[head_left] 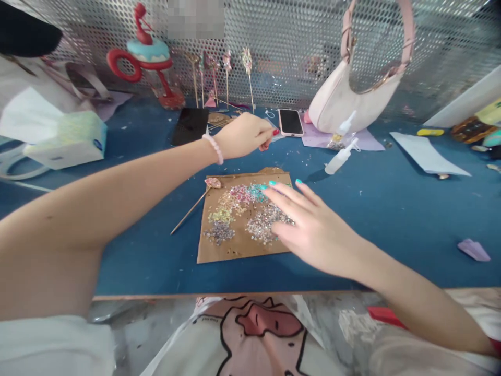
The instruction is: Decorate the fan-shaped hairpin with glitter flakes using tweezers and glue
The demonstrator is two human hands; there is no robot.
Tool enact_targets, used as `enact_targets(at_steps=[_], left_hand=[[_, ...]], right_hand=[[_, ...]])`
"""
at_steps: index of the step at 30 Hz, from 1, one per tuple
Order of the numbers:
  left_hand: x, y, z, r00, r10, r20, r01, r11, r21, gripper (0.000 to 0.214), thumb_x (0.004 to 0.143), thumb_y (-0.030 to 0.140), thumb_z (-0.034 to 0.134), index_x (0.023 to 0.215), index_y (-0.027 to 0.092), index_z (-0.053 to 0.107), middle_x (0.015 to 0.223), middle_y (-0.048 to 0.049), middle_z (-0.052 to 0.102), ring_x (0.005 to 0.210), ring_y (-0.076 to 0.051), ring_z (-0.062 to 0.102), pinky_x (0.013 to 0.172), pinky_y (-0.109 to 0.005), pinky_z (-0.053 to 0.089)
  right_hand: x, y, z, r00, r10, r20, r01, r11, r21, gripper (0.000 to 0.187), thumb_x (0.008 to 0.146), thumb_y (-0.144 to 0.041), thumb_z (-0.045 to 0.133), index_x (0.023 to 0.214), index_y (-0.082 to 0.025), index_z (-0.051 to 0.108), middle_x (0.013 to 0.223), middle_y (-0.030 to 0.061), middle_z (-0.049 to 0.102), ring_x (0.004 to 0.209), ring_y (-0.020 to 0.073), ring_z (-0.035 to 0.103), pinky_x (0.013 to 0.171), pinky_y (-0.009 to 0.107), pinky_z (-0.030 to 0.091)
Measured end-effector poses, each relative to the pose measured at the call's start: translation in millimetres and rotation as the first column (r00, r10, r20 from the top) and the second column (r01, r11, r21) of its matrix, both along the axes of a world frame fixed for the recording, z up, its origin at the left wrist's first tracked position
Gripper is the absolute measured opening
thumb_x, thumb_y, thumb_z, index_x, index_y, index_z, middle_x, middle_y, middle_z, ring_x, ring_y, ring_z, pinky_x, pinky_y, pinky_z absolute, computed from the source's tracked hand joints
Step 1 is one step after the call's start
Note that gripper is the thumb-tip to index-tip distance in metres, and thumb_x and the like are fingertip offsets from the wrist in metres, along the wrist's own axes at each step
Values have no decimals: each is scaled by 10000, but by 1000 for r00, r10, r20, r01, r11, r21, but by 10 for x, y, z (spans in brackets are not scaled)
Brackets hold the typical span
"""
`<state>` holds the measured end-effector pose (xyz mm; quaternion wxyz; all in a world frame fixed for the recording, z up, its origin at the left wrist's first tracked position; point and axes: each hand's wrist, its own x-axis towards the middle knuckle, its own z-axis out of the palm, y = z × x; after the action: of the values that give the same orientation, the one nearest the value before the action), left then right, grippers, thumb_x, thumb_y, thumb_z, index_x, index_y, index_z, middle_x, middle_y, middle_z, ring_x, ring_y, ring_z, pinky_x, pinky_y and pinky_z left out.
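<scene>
A brown card sheet lies on the blue table, covered with small piles of pastel sequins. My right hand rests flat on the sequins with its fingers stretched out and holds nothing. My left hand, with a pink bead bracelet at the wrist, reaches past the card's far edge. Its fingers are pinched together on something small that I cannot make out. A thin wooden stick with a sequin-covered tip lies at the card's left edge.
A small glue bottle lies right of the card. At the back are a black phone, a second phone, a pink handbag, upright decorated sticks and a red flamingo stand. A tissue box sits at the left.
</scene>
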<state>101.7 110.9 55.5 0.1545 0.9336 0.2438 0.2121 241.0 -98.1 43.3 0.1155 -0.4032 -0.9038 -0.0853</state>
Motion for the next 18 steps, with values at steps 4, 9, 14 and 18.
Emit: enact_targets(at_steps=[4, 9, 14, 18], left_hand=[[112, 211, -168, 970, -84, -228, 88, 996, 10, 264, 884, 357, 554, 1039, 145, 576, 982, -59, 616, 873, -184, 597, 740, -384, 529], [74, 309, -288, 867, -194, -460, 233, 972, 29, 283, 901, 304, 536, 1138, 150, 536, 1143, -85, 556, 961, -203, 583, 827, -402, 501], [-64, 413, -265, 788, -229, -571, 332, 940, 82, 330, 888, 315, 557, 1172, 154, 512, 1142, -73, 553, 974, -200, 578, 838, -405, 500], [-263, 430, -215, 786, -196, -586, 341, 928, 147, 346, 872, 330, 570, 1162, 147, 529, 1182, -81, 544, 1047, -224, 545, 906, -454, 453]], right_hand=[[431, 210, 53, 947, -107, -303, 38, 973, -226, 159, 870, -228, 489, 823, -181, 633, 1148, 62, 621, 1074, 186, 576, 954, 419, 460], [777, 417, 12, 613, -497, -614, 125, 828, -546, 176, 815, -338, 572, 895, -206, 657, 952, 33, 694, 866, 173, 655, 807, 336, 528], [899, 512, -75, 296, -649, -701, 57, 745, -665, 176, 780, -349, 614, 848, -191, 651, 952, 47, 695, 914, 180, 650, 830, 334, 510], [970, 563, -110, 127, -712, -690, -104, 683, -723, 158, 788, -353, 600, 863, -214, 597, 1073, 42, 667, 1043, 197, 609, 864, 366, 499]])
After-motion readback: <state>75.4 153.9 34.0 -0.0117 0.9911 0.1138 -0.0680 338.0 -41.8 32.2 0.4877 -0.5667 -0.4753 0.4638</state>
